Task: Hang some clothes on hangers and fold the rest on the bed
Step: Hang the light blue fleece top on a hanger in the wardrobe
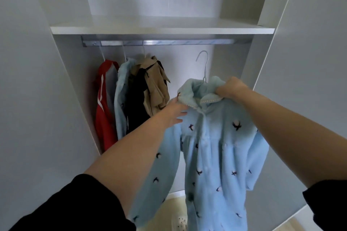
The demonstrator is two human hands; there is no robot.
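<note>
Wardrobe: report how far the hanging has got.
Done: red top, blue fleece and tan jacket hang on the rail. In hand: the robe is on a hanger whose hook is not yet on the rail; right hand grips its collar, left hand touches its shoulder. Left: hook it on; folding is out of view.

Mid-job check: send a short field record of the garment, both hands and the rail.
held garment: blue robe on a hanger, hook below the rail, not yet on it
left hand: straight fingers against the robe's shoulder
right hand: grips the collar
already hung: red garment, pale blue garment, beige-and-black garment, at the rail's left
</note>
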